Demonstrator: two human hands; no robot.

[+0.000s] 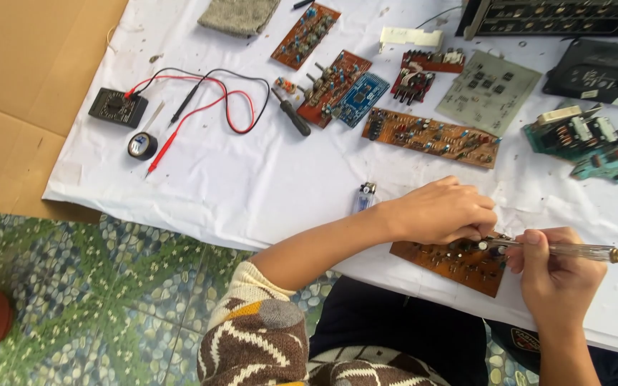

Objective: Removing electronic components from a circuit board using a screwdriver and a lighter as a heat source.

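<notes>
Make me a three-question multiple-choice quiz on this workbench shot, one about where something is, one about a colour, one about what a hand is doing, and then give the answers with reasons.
1. Where does the small clear lighter lie?
A. on the white sheet, just beyond the left forearm
B. on the cardboard
C. on top of the black multimeter

2. What colours are the multimeter's probe leads?
A. green and yellow
B. red and black
C. both white

3. What is the right hand doing?
A. resting flat on the sheet
B. lifting the grey cloth
C. gripping a clear-handled screwdriver whose tip meets the brown circuit board

Answers: 1 A, it sits on the bare white sheet next to the forearm. 2 B, one red and one black lead loop out from the meter. 3 C, the fingers close round the handle while the left hand steadies the board.
</notes>
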